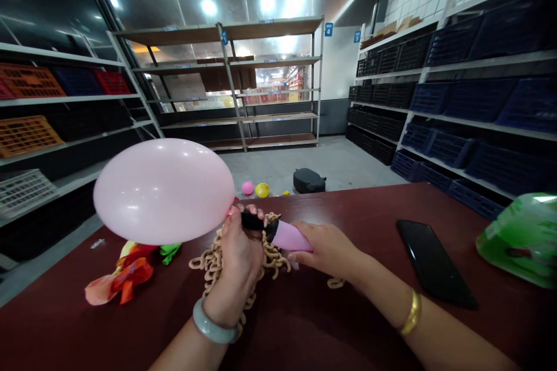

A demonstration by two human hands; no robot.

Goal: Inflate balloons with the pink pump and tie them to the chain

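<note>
A large inflated pink balloon (163,191) hangs out to the left over the table. My left hand (242,249) is closed around its neck and the black front end (252,221) of a hand balloon pump. The pump's pink-purple barrel (290,236) points to the right, where my right hand (326,246) grips it. Beneath my left hand lies a heap of tan, ring-shaped pieces (213,264), partly hidden by the wrist. One loose tan ring (335,283) is near my right forearm. Several limp balloons (124,272), red, orange and yellow, lie left, beside a green one (170,251).
On the dark red table (369,324), a black phone (435,261) lies at right, beside a green plastic bag (522,237). Beyond the far edge are a pink balloon (248,188), a yellow balloon (262,190) and a dark grey object (308,180) on the floor. Shelves with crates (461,148) line the sides.
</note>
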